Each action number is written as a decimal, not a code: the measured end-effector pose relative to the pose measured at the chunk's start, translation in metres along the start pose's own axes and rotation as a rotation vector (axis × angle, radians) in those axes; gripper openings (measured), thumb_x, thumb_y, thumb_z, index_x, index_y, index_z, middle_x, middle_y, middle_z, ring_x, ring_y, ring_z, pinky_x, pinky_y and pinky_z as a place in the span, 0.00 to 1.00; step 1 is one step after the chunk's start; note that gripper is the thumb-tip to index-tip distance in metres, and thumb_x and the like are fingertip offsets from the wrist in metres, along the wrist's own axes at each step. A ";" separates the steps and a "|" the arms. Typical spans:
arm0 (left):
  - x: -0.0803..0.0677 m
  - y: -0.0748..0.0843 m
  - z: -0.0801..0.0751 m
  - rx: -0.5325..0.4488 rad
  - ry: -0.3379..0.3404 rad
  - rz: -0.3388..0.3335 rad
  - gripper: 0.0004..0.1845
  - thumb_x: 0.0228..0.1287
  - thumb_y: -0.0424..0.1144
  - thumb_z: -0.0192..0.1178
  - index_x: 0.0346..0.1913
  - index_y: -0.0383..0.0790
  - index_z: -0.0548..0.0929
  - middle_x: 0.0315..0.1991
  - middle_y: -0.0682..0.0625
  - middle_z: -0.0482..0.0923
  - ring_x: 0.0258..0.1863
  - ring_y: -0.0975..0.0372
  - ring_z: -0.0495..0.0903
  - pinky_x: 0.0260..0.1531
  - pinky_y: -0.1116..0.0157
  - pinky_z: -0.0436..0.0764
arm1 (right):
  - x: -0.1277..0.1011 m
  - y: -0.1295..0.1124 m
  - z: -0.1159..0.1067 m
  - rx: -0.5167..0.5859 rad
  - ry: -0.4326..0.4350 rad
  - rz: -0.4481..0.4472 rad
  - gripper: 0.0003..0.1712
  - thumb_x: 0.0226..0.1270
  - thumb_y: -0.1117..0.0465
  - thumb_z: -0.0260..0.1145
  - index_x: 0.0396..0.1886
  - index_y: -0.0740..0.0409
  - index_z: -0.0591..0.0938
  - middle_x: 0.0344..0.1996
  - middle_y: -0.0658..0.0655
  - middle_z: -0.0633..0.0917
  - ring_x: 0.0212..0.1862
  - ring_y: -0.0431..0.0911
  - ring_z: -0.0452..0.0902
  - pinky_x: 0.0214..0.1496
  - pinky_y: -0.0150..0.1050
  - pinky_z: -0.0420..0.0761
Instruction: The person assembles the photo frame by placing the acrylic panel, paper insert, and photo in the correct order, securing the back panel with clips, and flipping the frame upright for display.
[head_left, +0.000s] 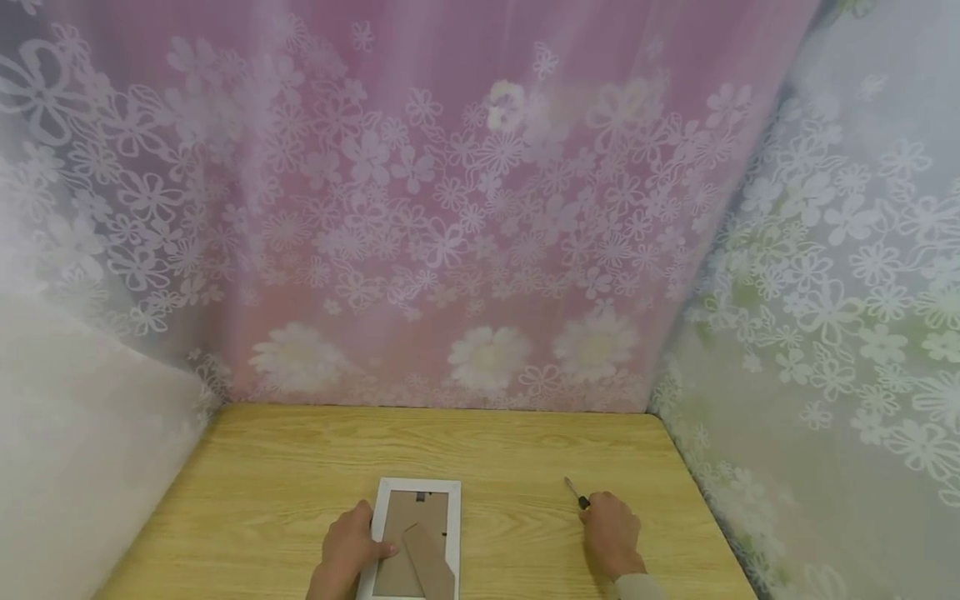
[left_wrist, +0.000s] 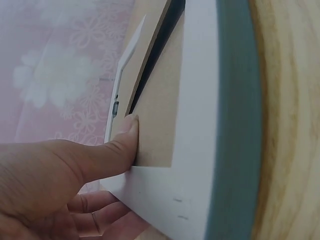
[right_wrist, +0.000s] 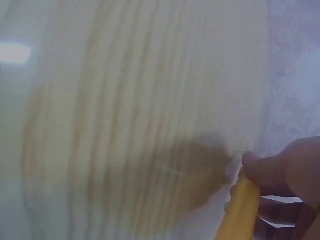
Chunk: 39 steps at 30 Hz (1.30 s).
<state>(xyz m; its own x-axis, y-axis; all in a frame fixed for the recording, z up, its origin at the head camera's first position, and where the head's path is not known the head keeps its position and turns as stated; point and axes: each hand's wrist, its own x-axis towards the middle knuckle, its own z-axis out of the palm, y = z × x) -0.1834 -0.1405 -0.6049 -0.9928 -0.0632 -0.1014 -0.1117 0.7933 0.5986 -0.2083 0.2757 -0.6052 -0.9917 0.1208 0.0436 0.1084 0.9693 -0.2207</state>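
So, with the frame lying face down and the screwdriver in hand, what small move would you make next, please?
Probably bring the screwdriver across to the photo frame. The right hand holds it on the table, apart from the frame, tip pointing away. The left hand already steadies the frame's left edge, thumb on the brown backing board.

We sit at a light wood-grain table point(head_left: 300, 467) hemmed in by sheer flowered curtains: pink point(head_left: 450, 208) ahead, pale green point(head_left: 840, 317) at right, whitish point(head_left: 67, 400) at left, softly backlit.
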 end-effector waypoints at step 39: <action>-0.010 0.013 0.001 0.017 0.013 -0.088 0.18 0.62 0.43 0.71 0.33 0.32 0.76 0.24 0.45 0.75 0.24 0.55 0.75 0.24 0.58 0.73 | 0.003 0.022 0.005 -0.055 0.203 0.065 0.21 0.71 0.56 0.68 0.46 0.71 0.74 0.41 0.77 0.76 0.38 0.69 0.75 0.30 0.58 0.76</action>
<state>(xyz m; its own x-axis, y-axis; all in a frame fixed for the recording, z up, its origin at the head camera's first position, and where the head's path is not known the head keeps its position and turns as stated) -0.1749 -0.1288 -0.5965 -0.9797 -0.1411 -0.1426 -0.1980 0.7943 0.5744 -0.2093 0.2963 -0.6150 -0.9488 0.2188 0.2280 0.1807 0.9676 -0.1766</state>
